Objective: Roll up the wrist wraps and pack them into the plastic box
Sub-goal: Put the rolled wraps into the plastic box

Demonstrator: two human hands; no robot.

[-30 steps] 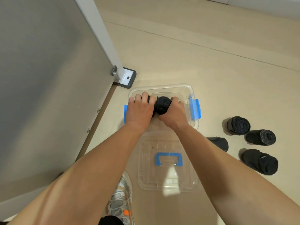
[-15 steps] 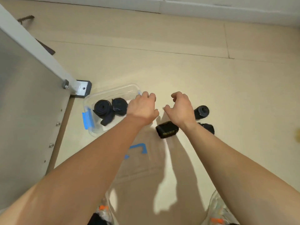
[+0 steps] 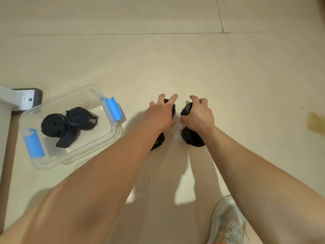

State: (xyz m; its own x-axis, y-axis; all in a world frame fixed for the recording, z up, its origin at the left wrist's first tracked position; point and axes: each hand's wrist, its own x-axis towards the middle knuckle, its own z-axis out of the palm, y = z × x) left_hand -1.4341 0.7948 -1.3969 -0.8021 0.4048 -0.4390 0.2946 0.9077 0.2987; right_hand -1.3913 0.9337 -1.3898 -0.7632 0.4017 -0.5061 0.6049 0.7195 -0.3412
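A clear plastic box (image 3: 109,138) with blue latches sits on the floor at the left. Two rolled black wrist wraps (image 3: 52,126) (image 3: 80,118) lie inside it. To its right, my left hand (image 3: 161,114) lies over a black rolled wrap (image 3: 173,109) on the floor, fingers spread on it. My right hand (image 3: 198,115) curls round another black rolled wrap (image 3: 187,108). Two more black wraps lie nearer me, one (image 3: 158,142) under my left wrist and one (image 3: 191,138) under my right wrist.
A white frame leg on a grey foot (image 3: 26,100) stands just left of the box. A grey sneaker (image 3: 228,222) is at the bottom right. A yellowish mark (image 3: 316,124) is on the beige tiled floor at the right.
Both hands left the box, where they had set down the two rolls, and moved right to the wraps on the floor. They now rest on two rolls; the view swung right.
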